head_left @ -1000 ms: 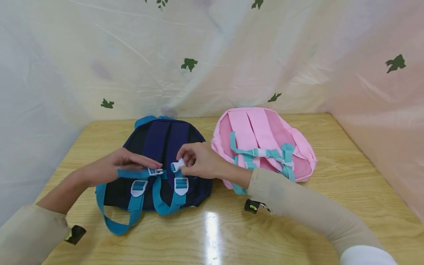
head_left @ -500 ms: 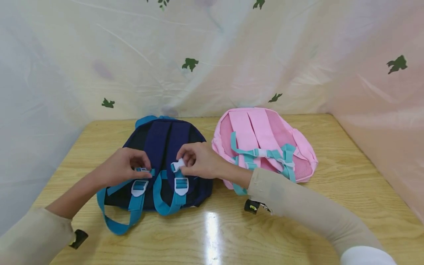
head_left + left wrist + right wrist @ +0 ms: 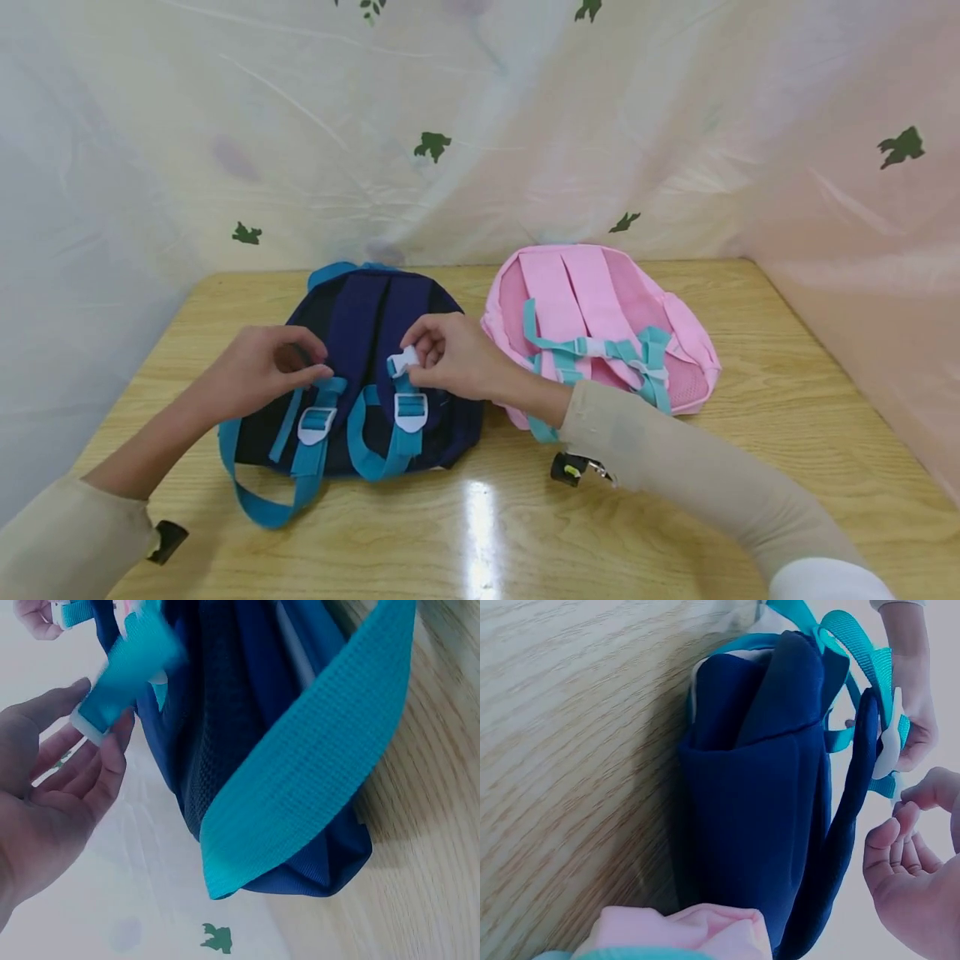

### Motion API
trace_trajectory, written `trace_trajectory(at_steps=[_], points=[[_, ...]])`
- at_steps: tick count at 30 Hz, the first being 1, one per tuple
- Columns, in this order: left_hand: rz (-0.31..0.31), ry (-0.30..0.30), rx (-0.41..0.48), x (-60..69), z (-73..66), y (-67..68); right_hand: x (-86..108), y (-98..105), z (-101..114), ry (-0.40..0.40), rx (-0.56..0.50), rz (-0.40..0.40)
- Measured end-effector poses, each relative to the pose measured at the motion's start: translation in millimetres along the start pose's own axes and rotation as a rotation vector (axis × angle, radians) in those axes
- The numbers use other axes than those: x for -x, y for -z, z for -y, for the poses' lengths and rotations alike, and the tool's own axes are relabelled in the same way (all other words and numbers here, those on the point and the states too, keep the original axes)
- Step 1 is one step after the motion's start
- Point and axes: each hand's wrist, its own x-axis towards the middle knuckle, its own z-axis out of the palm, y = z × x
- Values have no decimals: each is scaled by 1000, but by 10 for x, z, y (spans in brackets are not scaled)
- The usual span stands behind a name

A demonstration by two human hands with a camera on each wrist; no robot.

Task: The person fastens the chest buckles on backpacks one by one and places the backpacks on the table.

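A dark navy backpack (image 3: 360, 317) with blue straps lies on the table, back panel up. My right hand (image 3: 457, 358) pinches a white plastic buckle half (image 3: 403, 361) on a short blue strap above the right shoulder strap. Over the backpack's left side, my left hand (image 3: 255, 371) has thumb and fingers curled toward each other. In the left wrist view, that hand (image 3: 60, 765) holds the white end buckle (image 3: 90, 726) of a blue strap (image 3: 135, 671) between thumb and fingers; this buckle is mostly hidden in the head view. The two buckle halves are apart.
A pink backpack (image 3: 600, 308) with turquoise straps lies to the right, its chest strap joined across. White strap adjusters (image 3: 315, 425) sit on the navy backpack's shoulder straps. Patterned cloth (image 3: 525, 150) hangs behind the wooden table (image 3: 570, 533).
My left hand went from nearly straight fingers beside its buckle to curling round it, then rose slightly and drew left with the strap. My right hand kept its pinch and lifted a little.
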Motion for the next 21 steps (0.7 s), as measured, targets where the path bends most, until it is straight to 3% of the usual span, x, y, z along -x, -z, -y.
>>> trace_trajectory(at_steps=[12, 21], points=[[-9, -85, 25, 36, 0, 58, -23, -34, 0, -36, -131, -58], [-109, -175, 81, 9, 15, -18, -35, -65, 10, -52, -295, -96]])
